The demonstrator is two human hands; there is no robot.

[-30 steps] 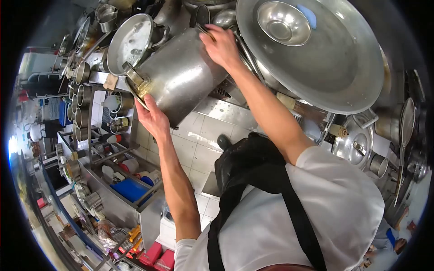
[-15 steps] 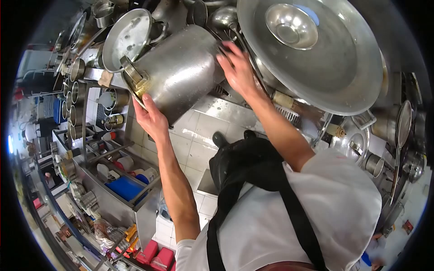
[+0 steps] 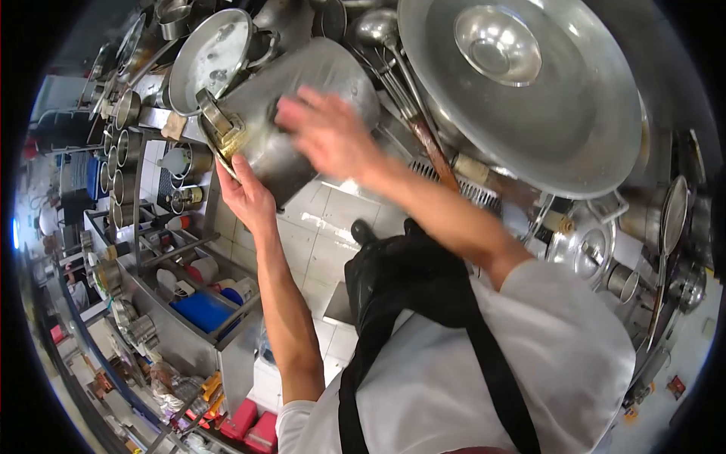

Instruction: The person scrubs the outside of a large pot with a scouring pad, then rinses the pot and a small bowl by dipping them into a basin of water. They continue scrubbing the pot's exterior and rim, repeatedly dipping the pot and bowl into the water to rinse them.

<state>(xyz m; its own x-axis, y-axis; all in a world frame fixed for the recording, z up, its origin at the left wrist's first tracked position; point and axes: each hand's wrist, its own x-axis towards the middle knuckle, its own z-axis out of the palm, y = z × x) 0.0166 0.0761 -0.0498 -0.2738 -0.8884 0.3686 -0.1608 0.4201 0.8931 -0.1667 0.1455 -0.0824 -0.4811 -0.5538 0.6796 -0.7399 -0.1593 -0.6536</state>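
Observation:
A large steel pot (image 3: pixel 333 76) lies tilted on its side, its rim and a side handle toward the left. My left hand (image 3: pixel 249 195) grips the rim just below that handle, thumb on the outside near a yellowish-brown patch. Over the middle of the pot's side is my right hand (image 3: pixel 325 132), blurred by motion, its fingers apart. Whether a small dark thing by its fingertips is held cannot be made out. Right of the pot, a wide metal basin (image 3: pixel 575 121) has a small steel bowl (image 3: pixel 499 45) in it.
A round shallow pan (image 3: pixel 208 60) stands beyond the pot's left end. Ladles and a whisk (image 3: pixel 397 91) lie between pot and basin. A steel rack (image 3: pixel 227 356) with a blue container (image 3: pixel 203 310) is at lower left. White tiles (image 3: pixel 318 250) cover the floor.
My right hand has moved left from the pot's far end to over its side. The small bowl has shifted slightly right. My left hand keeps its hold on the rim.

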